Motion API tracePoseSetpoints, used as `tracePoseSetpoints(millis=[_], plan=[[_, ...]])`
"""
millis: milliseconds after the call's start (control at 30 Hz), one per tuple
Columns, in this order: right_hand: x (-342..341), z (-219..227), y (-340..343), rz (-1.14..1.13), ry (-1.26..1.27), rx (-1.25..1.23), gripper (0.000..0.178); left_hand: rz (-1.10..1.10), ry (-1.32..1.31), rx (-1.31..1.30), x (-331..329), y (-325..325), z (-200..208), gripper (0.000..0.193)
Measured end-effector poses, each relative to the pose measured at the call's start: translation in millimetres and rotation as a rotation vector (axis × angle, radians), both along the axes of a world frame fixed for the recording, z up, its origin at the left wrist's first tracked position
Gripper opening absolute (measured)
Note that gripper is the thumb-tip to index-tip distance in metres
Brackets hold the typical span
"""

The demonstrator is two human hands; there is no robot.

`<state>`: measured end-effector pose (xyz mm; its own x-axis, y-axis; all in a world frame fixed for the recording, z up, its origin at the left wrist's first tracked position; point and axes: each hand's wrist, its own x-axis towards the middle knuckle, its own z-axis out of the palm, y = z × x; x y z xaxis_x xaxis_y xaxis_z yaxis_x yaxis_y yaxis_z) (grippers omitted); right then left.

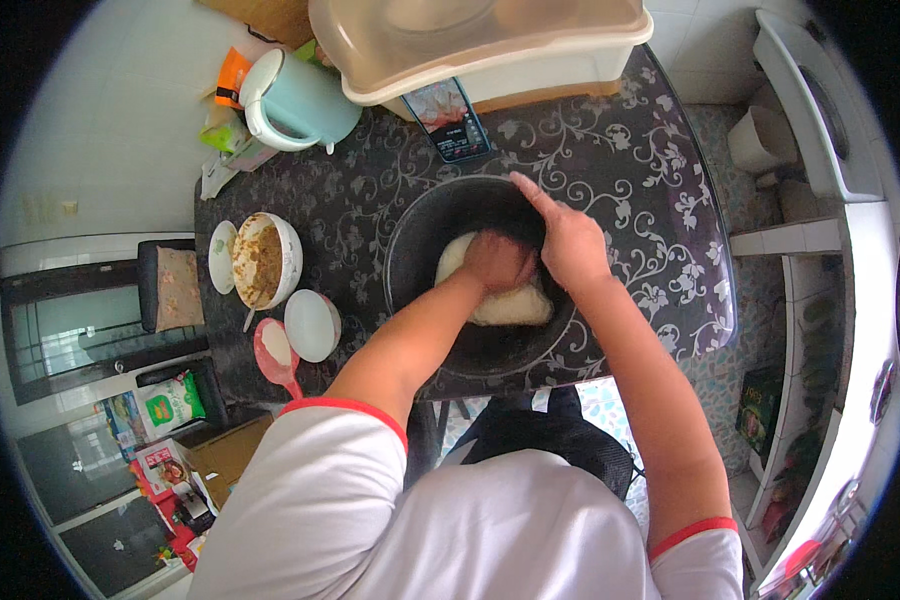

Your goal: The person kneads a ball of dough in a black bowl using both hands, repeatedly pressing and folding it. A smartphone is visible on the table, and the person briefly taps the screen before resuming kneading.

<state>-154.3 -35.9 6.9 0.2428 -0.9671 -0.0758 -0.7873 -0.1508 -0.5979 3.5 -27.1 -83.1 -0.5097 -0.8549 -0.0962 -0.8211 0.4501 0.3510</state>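
Dough (515,310) sits in the bottom of the black bowl (417,235), left hand (500,262) pressed down into it. That hand's blurred; can't tell if its fingers are spread or curled. Right hand (573,248) is on the bowl's right rim, one finger stretched out along the edge; can't tell how the rest sit. Bowl is on the dark floral table (625,155). Phone (452,128) just past the far rim, screen lit, against a lidded tub (560,75). Left side: light-blue pitcher (315,98), white bowl of brown-yellow mix (295,262), small plate (222,258), second white bowl (312,328), red scoop (289,380) with white stuff in it.
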Motion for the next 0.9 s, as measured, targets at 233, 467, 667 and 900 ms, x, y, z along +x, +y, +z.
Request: tracePoseSetpoints(millis=[233, 467, 667, 900], plan=[[4, -5, -13, -0.063, -0.062, -0.069, 0.081, 0.042, -0.142, 0.269, -7, -40, 10, 0.041], [-1, -6, -14, -0.082, -0.049, -0.047, 0.079, -0.326, -0.196, 0.069, -4, 29, 84, 0.041], [8, 0, -4, -0.043, -0.044, 0.000, 0.076, -0.337, -0.069, 0.040, 4, 41, 47, 0.039], [6, -5, -2, -0.043, -0.017, -0.002, 0.078, -0.050, 0.086, 0.134, 1, -2, 6, 0.027]])
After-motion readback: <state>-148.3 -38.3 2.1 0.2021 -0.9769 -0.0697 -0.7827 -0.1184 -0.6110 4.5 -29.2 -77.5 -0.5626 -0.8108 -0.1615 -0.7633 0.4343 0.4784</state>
